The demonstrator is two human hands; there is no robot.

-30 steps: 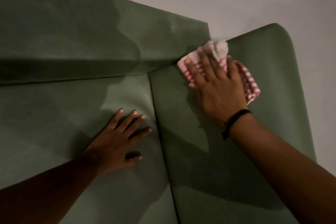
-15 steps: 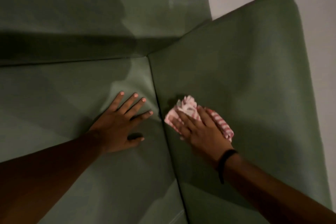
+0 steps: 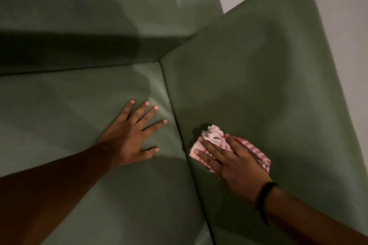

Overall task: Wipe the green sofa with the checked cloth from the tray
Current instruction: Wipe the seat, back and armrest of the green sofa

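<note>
**Cloth low on the armrest, close to the seam**

Right hand (image 3: 237, 163) flat over the cloth (image 3: 214, 138), fingers spread, pressing it onto the inner face of the armrest (image 3: 264, 69); no closed grip, just palm and fingers pinning the fabric. Left hand (image 3: 131, 141) open and empty, splayed on the seat cushion (image 3: 69, 101) as a brace. Cloth sitting low on the armrest, just beside the seam (image 3: 175, 117) with the cushion, bunched into a white-and-red wad at the fingertips.

Likely risks: wad slipping out from under a flat palm on a fast stroke, since nothing pinches it; the bunched end snagging or tucking into the seam; only the crumpled ridge touching, leaving streaks or missed patches. Dim light could hide unwiped areas.

Cloth's long axis running diagonally, from the bunched end at upper left, nearest the seam, to the flatter checked end at lower right, toward the armrest's outer side.
</note>
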